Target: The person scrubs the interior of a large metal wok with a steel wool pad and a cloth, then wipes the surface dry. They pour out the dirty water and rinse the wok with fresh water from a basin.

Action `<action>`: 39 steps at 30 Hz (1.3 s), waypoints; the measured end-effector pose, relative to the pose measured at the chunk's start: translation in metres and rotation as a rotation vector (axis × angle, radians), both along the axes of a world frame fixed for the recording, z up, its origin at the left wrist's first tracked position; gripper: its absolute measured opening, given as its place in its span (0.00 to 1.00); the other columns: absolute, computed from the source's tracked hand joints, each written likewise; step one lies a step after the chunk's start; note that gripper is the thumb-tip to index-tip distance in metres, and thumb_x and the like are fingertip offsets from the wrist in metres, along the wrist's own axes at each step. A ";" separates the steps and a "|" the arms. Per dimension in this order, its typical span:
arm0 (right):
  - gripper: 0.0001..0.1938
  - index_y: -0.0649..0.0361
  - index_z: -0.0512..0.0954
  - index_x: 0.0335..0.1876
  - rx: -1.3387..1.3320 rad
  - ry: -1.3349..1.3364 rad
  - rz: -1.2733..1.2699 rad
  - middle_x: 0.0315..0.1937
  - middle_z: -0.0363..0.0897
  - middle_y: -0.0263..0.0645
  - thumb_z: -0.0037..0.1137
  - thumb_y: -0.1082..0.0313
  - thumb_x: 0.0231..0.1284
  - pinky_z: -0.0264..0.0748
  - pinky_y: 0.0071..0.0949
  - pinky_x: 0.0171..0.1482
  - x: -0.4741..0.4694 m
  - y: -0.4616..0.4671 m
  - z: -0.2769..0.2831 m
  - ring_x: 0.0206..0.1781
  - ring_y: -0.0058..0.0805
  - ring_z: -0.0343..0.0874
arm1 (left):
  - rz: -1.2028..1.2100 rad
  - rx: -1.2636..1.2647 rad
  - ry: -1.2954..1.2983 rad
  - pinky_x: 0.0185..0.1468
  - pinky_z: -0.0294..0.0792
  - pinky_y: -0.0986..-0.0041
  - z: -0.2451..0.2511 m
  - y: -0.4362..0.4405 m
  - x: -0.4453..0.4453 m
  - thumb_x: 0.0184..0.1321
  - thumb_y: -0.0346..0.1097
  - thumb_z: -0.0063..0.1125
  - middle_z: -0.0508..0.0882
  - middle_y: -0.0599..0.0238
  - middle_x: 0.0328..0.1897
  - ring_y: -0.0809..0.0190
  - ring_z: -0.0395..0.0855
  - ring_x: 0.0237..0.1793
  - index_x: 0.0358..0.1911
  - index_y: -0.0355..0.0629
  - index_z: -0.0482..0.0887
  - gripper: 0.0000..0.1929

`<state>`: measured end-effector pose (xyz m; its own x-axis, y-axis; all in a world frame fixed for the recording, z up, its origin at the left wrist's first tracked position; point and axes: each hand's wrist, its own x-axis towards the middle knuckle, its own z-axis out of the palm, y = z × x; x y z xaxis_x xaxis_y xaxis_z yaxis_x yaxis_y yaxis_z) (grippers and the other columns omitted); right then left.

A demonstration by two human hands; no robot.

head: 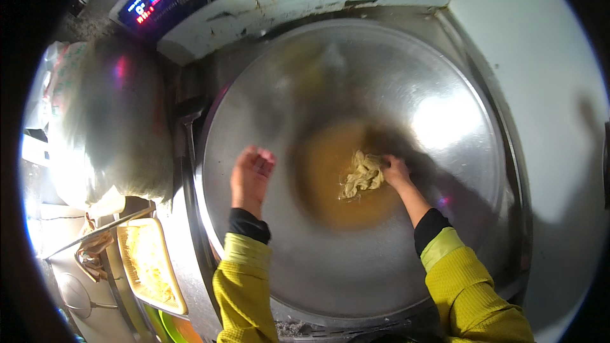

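A very large, round metal wok (352, 271) lies below me, with a shallow pool of brownish liquid (329, 152) at its bottom. My right hand (396, 170) grips a crumpled, wet yellowish cloth (364, 175) at its right side, low over the liquid. Whether the cloth touches the liquid is hard to tell. Over the wok's left part, my left hand (252, 166) is raised with its fingers loosely curled and nothing in it.
At the left are a large filled plastic bag (114, 119), a long-handled metal utensil (189, 138), a yellow plastic basket (180, 290) of pale shreds and a wire strainer (76, 295). A lit control panel (167, 0) stands at the upper left. Pale walls (538, 81) bound the wok behind and right.
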<state>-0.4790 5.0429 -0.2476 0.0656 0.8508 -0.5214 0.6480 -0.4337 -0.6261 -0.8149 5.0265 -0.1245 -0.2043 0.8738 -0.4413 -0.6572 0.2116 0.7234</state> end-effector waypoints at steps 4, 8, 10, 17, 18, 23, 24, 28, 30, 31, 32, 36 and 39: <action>0.24 0.42 0.66 0.60 0.335 -0.308 0.056 0.59 0.60 0.48 0.52 0.67 0.55 0.69 0.42 0.53 -0.048 -0.010 -0.048 0.59 0.49 0.62 | 0.037 -0.396 -0.095 0.45 0.70 0.55 -0.096 -0.034 0.033 0.56 0.38 0.53 0.75 0.61 0.31 0.56 0.76 0.36 0.40 0.47 0.74 0.09; 0.16 0.45 0.69 0.51 0.490 -0.412 0.812 0.49 0.63 0.41 0.49 0.65 0.55 0.73 0.44 0.44 -0.062 -0.024 -0.070 0.51 0.46 0.67 | -0.110 -0.425 -0.076 0.35 0.70 0.65 -0.167 -0.056 0.067 0.58 0.40 0.51 0.76 0.66 0.29 0.59 0.76 0.31 0.41 0.50 0.74 0.09; 0.18 0.48 0.68 0.51 0.573 -0.447 0.559 0.50 0.63 0.43 0.53 0.66 0.52 0.72 0.45 0.44 -0.060 -0.021 -0.077 0.52 0.47 0.67 | -0.209 -0.422 0.091 0.36 0.70 0.63 -0.176 -0.067 0.086 0.59 0.45 0.49 0.75 0.63 0.28 0.59 0.75 0.31 0.39 0.49 0.74 0.11; 0.14 0.59 0.72 0.30 0.020 0.429 -0.049 0.28 0.76 0.40 0.63 0.60 0.46 0.70 0.28 0.33 -0.076 -0.031 -0.033 0.32 0.29 0.74 | -0.153 -0.642 -0.533 0.57 0.60 0.44 -0.131 -0.070 0.149 0.60 0.60 0.43 0.70 0.51 0.50 0.48 0.70 0.49 0.51 0.45 0.67 0.26; 0.14 0.59 0.71 0.25 0.116 0.479 0.016 0.22 0.73 0.37 0.63 0.60 0.46 0.68 0.26 0.31 -0.078 -0.045 -0.017 0.27 0.25 0.71 | -0.118 -0.581 -0.587 0.57 0.61 0.46 -0.130 -0.068 0.149 0.61 0.59 0.42 0.71 0.52 0.51 0.50 0.71 0.50 0.51 0.46 0.68 0.26; 0.14 0.60 0.68 0.19 0.278 0.223 0.184 0.15 0.70 0.38 0.57 0.63 0.51 0.64 0.28 0.23 -0.095 -0.079 0.024 0.19 0.26 0.69 | -0.135 -0.310 -0.571 0.40 0.73 0.67 -0.136 -0.079 0.149 0.67 0.46 0.37 0.79 0.61 0.35 0.60 0.78 0.36 0.42 0.45 0.74 0.15; 0.14 0.60 0.69 0.19 0.384 0.143 0.159 0.16 0.71 0.41 0.56 0.61 0.50 0.65 0.31 0.23 -0.095 -0.073 0.024 0.19 0.33 0.70 | -0.053 -0.333 -0.626 0.41 0.73 0.66 -0.135 -0.084 0.155 0.66 0.38 0.38 0.79 0.61 0.35 0.60 0.78 0.37 0.41 0.43 0.74 0.11; 0.11 0.60 0.70 0.20 0.578 0.045 0.015 0.17 0.73 0.46 0.52 0.62 0.49 0.66 0.37 0.25 -0.093 -0.034 0.017 0.20 0.46 0.71 | 0.017 -0.244 -0.558 0.54 0.66 0.62 -0.118 -0.083 0.173 0.63 0.31 0.36 0.78 0.56 0.45 0.54 0.75 0.46 0.43 0.36 0.73 0.12; 0.10 0.60 0.71 0.20 0.405 0.048 -0.106 0.17 0.72 0.46 0.52 0.63 0.48 0.66 0.38 0.26 -0.094 -0.035 0.019 0.21 0.44 0.72 | 0.063 -0.358 -0.506 0.53 0.67 0.62 -0.110 -0.078 0.172 0.62 0.32 0.36 0.78 0.55 0.43 0.54 0.75 0.45 0.42 0.36 0.73 0.12; 0.10 0.60 0.71 0.20 0.371 0.135 -0.070 0.17 0.72 0.47 0.51 0.63 0.49 0.67 0.37 0.27 -0.095 -0.042 0.021 0.22 0.44 0.72 | 0.063 -0.365 -0.536 0.52 0.68 0.63 -0.109 -0.076 0.169 0.62 0.33 0.35 0.78 0.55 0.42 0.54 0.75 0.44 0.42 0.36 0.73 0.13; 0.09 0.60 0.72 0.23 0.289 0.294 -0.027 0.18 0.72 0.48 0.51 0.63 0.49 0.67 0.37 0.28 -0.098 -0.054 0.023 0.23 0.45 0.73 | 0.036 -0.404 -0.428 0.48 0.69 0.64 -0.110 -0.072 0.166 0.63 0.37 0.35 0.78 0.56 0.38 0.54 0.76 0.42 0.39 0.38 0.74 0.13; 0.09 0.59 0.75 0.28 0.371 0.354 0.019 0.23 0.74 0.48 0.52 0.61 0.52 0.70 0.39 0.31 -0.104 -0.072 0.020 0.30 0.49 0.76 | -0.090 -0.439 -0.480 0.47 0.69 0.64 -0.119 -0.075 0.157 0.65 0.41 0.33 0.79 0.59 0.38 0.55 0.76 0.40 0.39 0.40 0.74 0.15; 0.14 0.59 0.68 0.22 0.663 0.058 0.072 0.20 0.72 0.45 0.53 0.59 0.56 0.66 0.42 0.26 -0.082 -0.027 -0.002 0.26 0.50 0.72 | -0.138 -0.233 -0.522 0.60 0.63 0.65 -0.124 -0.073 0.169 0.65 0.38 0.35 0.73 0.57 0.55 0.56 0.71 0.54 0.54 0.38 0.68 0.18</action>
